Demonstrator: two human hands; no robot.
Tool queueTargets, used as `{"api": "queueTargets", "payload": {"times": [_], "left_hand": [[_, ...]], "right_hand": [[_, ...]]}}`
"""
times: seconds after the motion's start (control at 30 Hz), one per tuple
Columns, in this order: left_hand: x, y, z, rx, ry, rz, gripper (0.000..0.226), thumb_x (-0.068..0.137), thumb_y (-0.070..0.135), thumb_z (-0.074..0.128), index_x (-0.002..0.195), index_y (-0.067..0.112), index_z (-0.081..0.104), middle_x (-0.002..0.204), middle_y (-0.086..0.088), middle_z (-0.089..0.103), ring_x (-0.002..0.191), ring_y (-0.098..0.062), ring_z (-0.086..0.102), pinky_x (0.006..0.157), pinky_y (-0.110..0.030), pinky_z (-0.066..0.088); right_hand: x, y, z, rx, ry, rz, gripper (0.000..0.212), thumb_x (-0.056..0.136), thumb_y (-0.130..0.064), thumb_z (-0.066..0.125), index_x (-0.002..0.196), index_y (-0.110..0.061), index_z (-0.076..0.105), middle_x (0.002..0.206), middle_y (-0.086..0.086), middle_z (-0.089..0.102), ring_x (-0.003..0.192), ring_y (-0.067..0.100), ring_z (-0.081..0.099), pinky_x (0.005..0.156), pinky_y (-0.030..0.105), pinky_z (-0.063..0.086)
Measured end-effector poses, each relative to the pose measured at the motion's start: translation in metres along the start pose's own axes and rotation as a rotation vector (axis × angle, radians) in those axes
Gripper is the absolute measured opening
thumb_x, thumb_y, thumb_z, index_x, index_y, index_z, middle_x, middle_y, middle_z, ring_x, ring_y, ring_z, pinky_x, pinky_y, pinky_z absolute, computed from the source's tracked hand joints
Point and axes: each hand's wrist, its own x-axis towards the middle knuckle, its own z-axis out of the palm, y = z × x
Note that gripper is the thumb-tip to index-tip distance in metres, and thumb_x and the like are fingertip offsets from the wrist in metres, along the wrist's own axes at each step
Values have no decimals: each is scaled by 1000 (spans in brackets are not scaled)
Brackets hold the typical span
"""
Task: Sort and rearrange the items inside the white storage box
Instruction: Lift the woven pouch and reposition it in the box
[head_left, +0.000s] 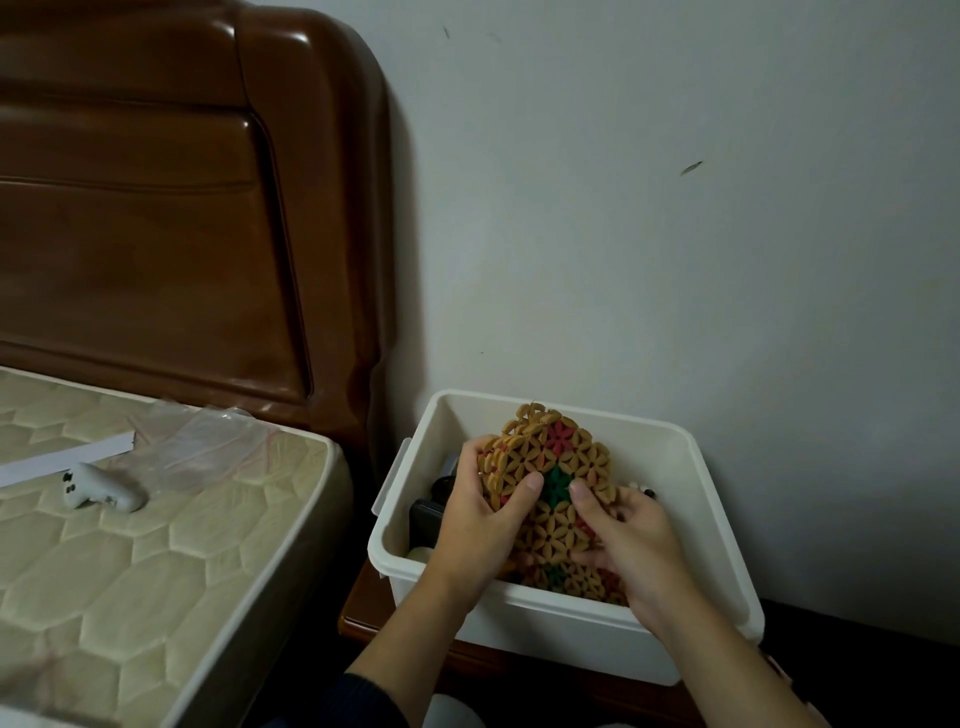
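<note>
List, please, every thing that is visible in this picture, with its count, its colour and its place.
storage box: one, white, on the nightstand by the wall
woven mat: one seen clearly, tan with red and green flowers, upright in the box
dark items: several, black, box's left side
nightstand: one, brown, under the box
headboard: one, brown, against the wall
mattress: one, cream
controller: one, white, on the mattress
plastic bag: one, clear, on the mattress
left hand: grips the mat
right hand: grips the mat

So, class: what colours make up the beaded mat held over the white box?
Mostly tan beaded mat, with red and green flower patches; head view.
</note>
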Motion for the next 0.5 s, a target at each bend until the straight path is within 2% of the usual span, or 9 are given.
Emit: {"api": "queueTargets", "payload": {"times": [0.07, 0.2, 0.27, 0.4, 0.5], "left_hand": [[1, 0, 1, -8, 15, -18, 47, 91, 42, 80, 130, 42, 52, 122, 12, 71, 115, -10, 70, 85, -39, 64], [0, 1, 1, -19, -6, -88, 47, 90, 45, 80, 127, 46, 50, 119, 14, 70, 111, -14, 72, 61, -45, 64], [0, 2, 1, -26, -8, -101, 49, 90, 45, 80, 128, 45, 49, 120, 11, 71, 110, -19, 73, 58, -43, 63], [-1, 3, 1, -42, -39, -112, 48, 91, 44, 80, 127, 42, 49, 118, 7, 73, 104, -25, 76, 55, -44, 63], [-2, 4, 2, -57, -81, -117, 46, 92, 43, 79, 127, 39, 49, 120, 4, 73, 104, -27, 77, 54, -42, 63]], "right_hand": [[-2, -2, -1, 5, 39, -58, 50, 73, -53, 89, 109, -22, 74, 102, 1, 81, 91, 23, 79, 61, 38, 64], [-4, -5, -1, -1, 114, -134, 50, 65, -63, 90, 103, -34, 75, 103, -4, 80, 90, 19, 79, 59, 37, 62], [-5, -5, 0, -20, 145, -171, 54, 63, -68, 90, 103, -36, 74, 103, -5, 80, 90, 16, 79, 62, 38, 63], [-5, -3, -2, 1, 186, -242, 54, 68, -62, 91, 108, -32, 72, 109, -4, 79, 101, 15, 77, 80, 41, 64], [-6, -4, -2, 21, 156, -239, 52, 72, -64, 87, 112, -33, 73, 112, -4, 79, 103, 15, 77, 83, 42, 64]]}}
